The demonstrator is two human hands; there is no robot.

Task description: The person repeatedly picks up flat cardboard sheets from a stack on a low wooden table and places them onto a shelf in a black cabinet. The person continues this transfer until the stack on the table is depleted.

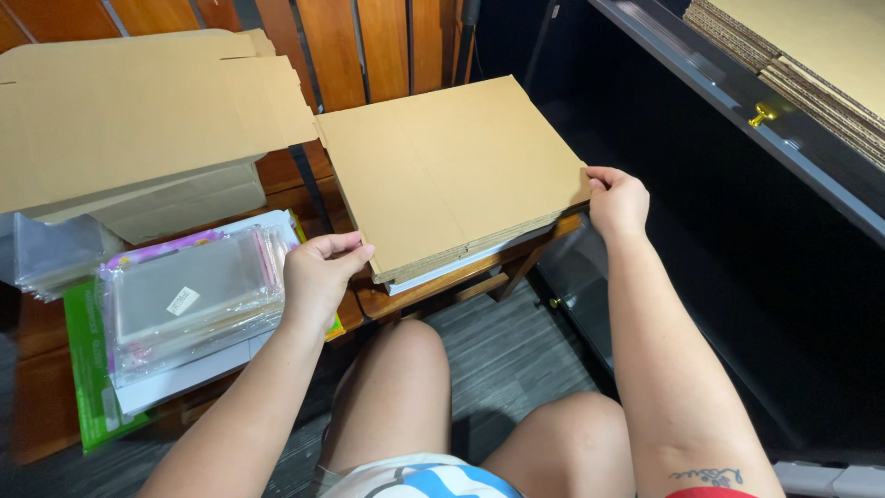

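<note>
My left hand (318,272) and right hand (616,201) pinch opposite corners of the flat cardboard stack (447,175) on the wooden bench (433,288); nothing folded yet, all sheets remain flat.

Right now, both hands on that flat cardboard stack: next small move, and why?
Probably lift the top sheet off the stack of flat brown cardboard blanks. The left hand pinches the stack's near corner and the right hand pinches its right corner, so both edges are already in grip. The stack overhangs the brown wooden bench, leaving room for fingers underneath.
</note>
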